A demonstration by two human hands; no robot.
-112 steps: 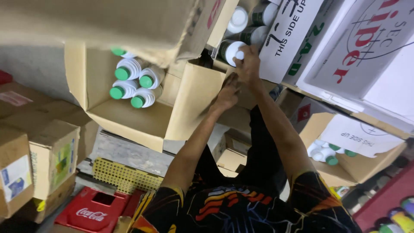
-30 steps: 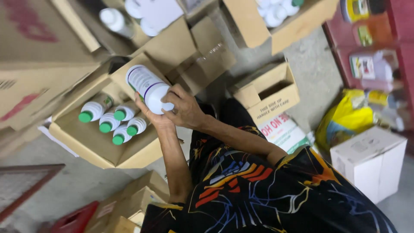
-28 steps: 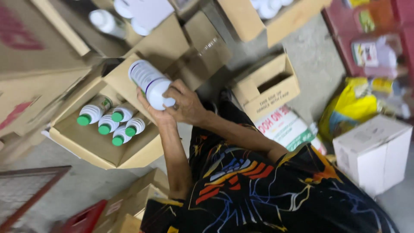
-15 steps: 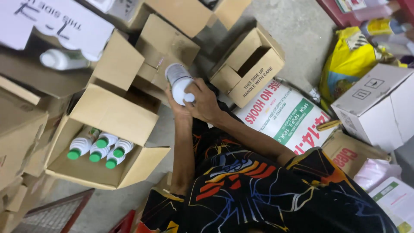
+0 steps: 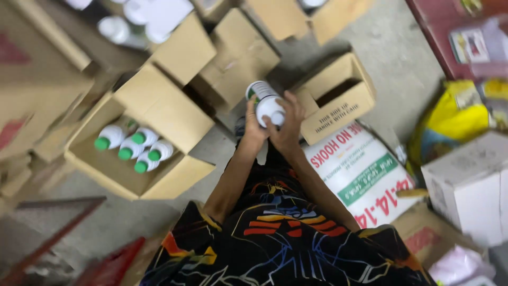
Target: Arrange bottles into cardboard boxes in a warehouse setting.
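Both of my hands hold one white plastic bottle (image 5: 263, 99) with a white cap and a green-edged label, in front of my chest. My left hand (image 5: 252, 128) cups it from the left and below. My right hand (image 5: 289, 123) wraps the cap end from the right. To the left, on the floor, an open cardboard box (image 5: 108, 177) holds several white bottles with green caps (image 5: 133, 146) lying side by side. A small open cardboard box (image 5: 338, 108) stands just right of my hands and looks empty.
More cardboard boxes (image 5: 233, 53) are stacked at the top and left, some with white bottles in them. A white printed sack (image 5: 365, 169), a yellow bag (image 5: 455, 116) and a white carton (image 5: 471, 185) lie to the right. A red crate (image 5: 111, 265) is at the lower left on the concrete floor.
The view has swung around. The bottle, taken from a box above earlier, has stayed in my hands; my right hand now closes over its cap end.
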